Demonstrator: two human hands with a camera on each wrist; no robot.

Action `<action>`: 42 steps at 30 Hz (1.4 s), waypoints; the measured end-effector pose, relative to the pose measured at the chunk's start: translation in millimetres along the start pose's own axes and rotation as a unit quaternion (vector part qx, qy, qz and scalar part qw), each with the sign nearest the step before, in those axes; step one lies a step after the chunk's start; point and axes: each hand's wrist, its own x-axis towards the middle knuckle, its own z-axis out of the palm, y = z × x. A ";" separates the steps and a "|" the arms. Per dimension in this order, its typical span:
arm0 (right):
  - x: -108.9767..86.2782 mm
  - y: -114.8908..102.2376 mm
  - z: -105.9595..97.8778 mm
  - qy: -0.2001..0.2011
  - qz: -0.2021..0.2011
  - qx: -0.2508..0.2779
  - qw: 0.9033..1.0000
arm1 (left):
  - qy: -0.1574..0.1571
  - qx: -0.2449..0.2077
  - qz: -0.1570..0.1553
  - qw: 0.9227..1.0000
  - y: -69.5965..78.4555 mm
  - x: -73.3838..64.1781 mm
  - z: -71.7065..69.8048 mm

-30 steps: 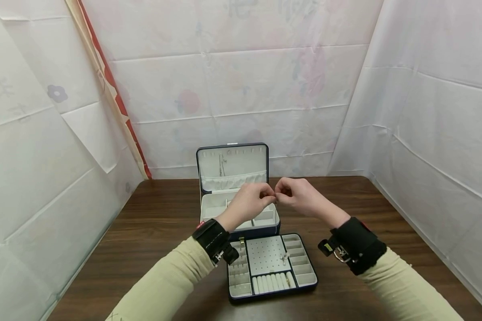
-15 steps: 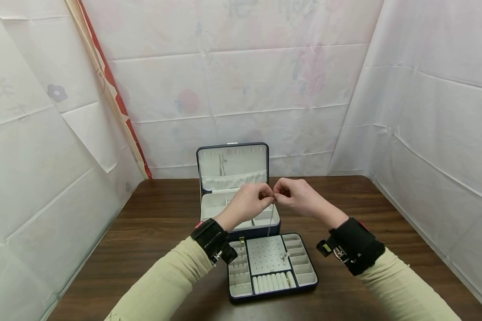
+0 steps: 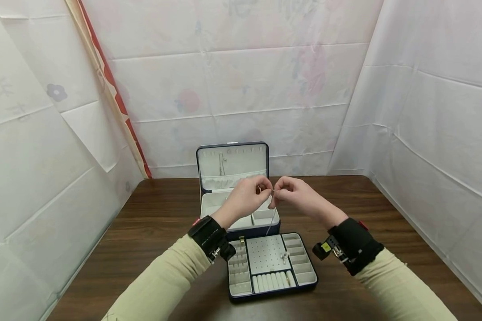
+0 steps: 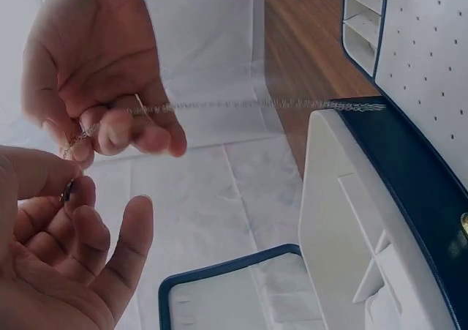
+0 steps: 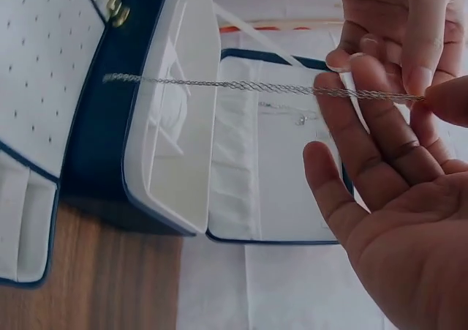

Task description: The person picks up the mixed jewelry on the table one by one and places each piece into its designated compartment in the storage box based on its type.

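Note:
A thin silver chain necklace (image 5: 256,86) hangs from the fingertips of my right hand (image 3: 301,196), its lower end dangling in front of the box's dark front wall. The right thumb and forefinger pinch its upper end. Close against them, nearly touching, my left hand (image 3: 244,198) pinches a small dark metal piece (image 4: 67,191) that looks like the necklace's clasp. Whether the two ends are joined is too small to tell. Both hands are above the open navy jewellery box (image 3: 253,233), whose white compartments they partly cover.
Another necklace (image 3: 222,165) hangs inside the raised lid (image 3: 247,158). In front of the box lies a lift-out tray (image 3: 311,285) with a perforated panel, earrings (image 3: 284,257) and ring rolls (image 3: 271,283). Everything stands on a dark wooden table (image 3: 156,232) with white sheeting around it.
The necklace came into view hanging below the hands and now swings slightly leftward at its lower end. Both hands have risen a little, and the fingers of the left have spread more.

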 end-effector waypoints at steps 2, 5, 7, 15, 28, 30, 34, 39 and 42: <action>0.4 0.8 0.6 -0.007 0.000 0.024 1.000 | 0.003 0.001 0.000 1.000 0.7 0.2 -1.5; 1.5 2.3 1.6 -0.006 -0.005 0.035 0.999 | 0.010 -0.003 -0.001 1.000 0.6 0.1 -3.7; 2.6 3.2 2.6 0.001 -0.006 0.030 1.000 | 0.014 -0.007 -0.002 1.000 0.0 -0.4 -5.2; 2.1 1.4 6.5 0.045 -0.002 -0.001 0.999 | 0.026 -0.002 0.005 1.000 -2.2 -1.2 -9.8; -0.7 6.1 6.5 0.086 0.028 -0.023 0.996 | 0.066 -0.005 -0.014 0.998 -7.2 -5.6 -22.3; -0.8 8.4 6.5 0.086 0.033 -0.020 0.996 | 0.072 -0.007 -0.014 0.997 -7.7 -6.4 -25.0; -1.1 13.0 6.8 0.081 0.033 -0.016 0.996 | 0.086 -0.004 -0.013 0.996 -9.6 -7.5 -29.6; -3.1 16.8 9.1 0.076 0.022 -0.009 0.997 | 0.088 -0.001 -0.028 0.996 -13.0 -10.3 -34.1; -3.5 19.5 10.1 0.072 0.009 -0.006 0.997 | 0.086 -0.005 -0.041 0.995 -15.0 -11.8 -35.8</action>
